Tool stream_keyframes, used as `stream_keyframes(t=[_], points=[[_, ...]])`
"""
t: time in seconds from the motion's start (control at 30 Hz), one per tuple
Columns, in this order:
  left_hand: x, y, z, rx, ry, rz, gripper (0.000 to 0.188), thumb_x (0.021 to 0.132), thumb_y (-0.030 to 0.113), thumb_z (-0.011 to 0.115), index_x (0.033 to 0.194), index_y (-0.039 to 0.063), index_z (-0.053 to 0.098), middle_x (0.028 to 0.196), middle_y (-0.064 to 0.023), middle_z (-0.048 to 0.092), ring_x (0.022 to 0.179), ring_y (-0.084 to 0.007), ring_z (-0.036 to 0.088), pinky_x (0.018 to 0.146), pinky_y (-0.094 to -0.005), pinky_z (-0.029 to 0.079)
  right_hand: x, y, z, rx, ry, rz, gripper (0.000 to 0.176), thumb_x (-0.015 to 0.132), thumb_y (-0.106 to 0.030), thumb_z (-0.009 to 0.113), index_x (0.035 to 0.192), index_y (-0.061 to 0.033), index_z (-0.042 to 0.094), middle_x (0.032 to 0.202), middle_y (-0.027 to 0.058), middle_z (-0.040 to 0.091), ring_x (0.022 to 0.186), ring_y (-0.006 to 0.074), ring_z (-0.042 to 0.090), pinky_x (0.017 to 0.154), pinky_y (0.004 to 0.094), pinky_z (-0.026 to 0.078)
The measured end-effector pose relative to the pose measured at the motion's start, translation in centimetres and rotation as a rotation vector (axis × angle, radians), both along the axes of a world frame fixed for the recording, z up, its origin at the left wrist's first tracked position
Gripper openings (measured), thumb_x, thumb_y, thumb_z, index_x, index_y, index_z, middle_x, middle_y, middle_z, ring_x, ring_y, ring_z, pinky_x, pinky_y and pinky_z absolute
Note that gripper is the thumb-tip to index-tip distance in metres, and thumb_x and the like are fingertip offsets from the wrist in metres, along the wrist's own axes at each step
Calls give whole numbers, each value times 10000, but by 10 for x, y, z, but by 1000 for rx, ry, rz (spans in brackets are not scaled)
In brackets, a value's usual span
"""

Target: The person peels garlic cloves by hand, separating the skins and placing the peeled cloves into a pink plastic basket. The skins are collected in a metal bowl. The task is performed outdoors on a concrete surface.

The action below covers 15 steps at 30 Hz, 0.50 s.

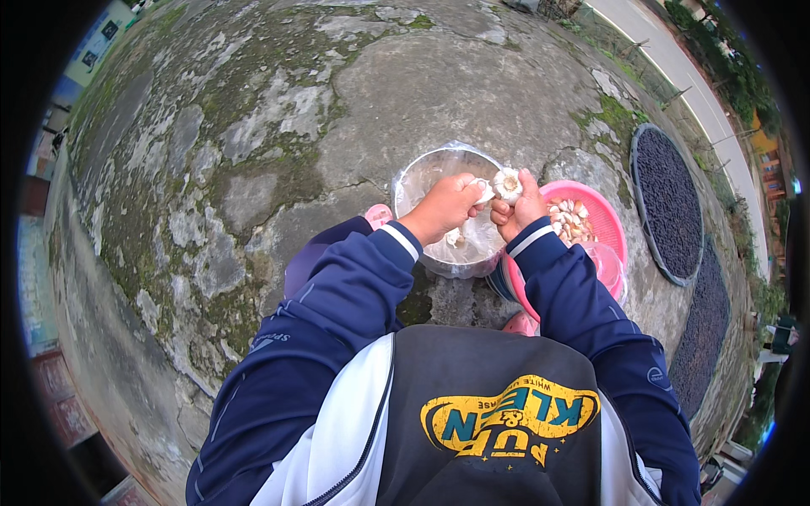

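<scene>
My right hand (523,205) grips a white garlic bulb (507,185), its root end turned up towards me. Close beside it, my left hand (448,201) pinches a pale piece of garlic skin or bulb (484,190); the fingers cover part of it. Both hands are over a round container lined with clear plastic (414,171). Some white garlic scraps (454,237) lie inside the liner, partly behind my left hand. Right of my right hand, a pink plastic basket (612,218) holds many loose garlic cloves (568,220).
A clear pinkish plastic cup or bowl (605,265) sits at the basket's near side. Further right, a round tray of dark berries or seeds (667,196) rests on the ground, with another dark spread (701,329) nearer. Pink shoes (378,215) show beside the container. Mossy, cracked concrete (278,126) surrounds everything.
</scene>
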<state>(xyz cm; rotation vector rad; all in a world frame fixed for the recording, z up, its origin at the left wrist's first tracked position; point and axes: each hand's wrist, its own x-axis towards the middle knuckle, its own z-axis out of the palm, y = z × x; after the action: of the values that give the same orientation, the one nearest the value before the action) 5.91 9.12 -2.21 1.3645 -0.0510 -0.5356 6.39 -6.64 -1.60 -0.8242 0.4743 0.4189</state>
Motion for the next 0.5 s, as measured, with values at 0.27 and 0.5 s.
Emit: stream_keyframes(t=[0.27,0.5], points=[[11,15,-28,861,-469,-87,279,855,256,514,788,-5,588,811,-196,613,772,-350,589,683,-419,454,0,-11,-1,-63,31,56,368,921,-424,373,911,-77,497,702,86,536,484,143,422,421,268,320],[11,21,-55,1012,-543,-141,197,830,195,515,822,18,602,824,-204,612,818,-382,582,737,-455,456,-4,-20,-11,-338,-62,194,230,884,-311,527,969,-99,510,760,35,545,540,154,518,431,265,410]])
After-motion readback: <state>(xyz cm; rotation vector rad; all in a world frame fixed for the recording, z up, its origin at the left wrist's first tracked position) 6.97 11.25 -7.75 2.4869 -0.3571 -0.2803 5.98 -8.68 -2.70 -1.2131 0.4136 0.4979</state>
